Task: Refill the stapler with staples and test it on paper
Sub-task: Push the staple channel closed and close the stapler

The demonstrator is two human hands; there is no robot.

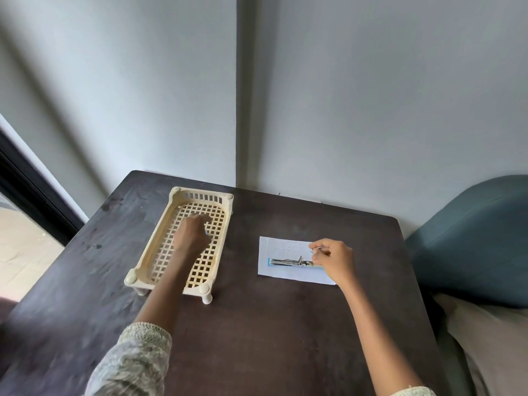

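A small metal stapler (288, 262) with a light blue end lies opened out on a white sheet of paper (283, 247) at the right of the dark table. My right hand (333, 258) rests over the stapler's right end and pinches a thin silver strip of staples (319, 248) between thumb and fingers. My left hand (192, 234) reaches into a cream plastic lattice basket (155, 247) at the left, fingers curled over something small and blue that is mostly hidden.
The dark wooden table (257, 324) stands in a corner against grey walls. A teal cushion (471, 238) and a beige seat lie beyond the table's right edge. A dark door frame runs along the far left.
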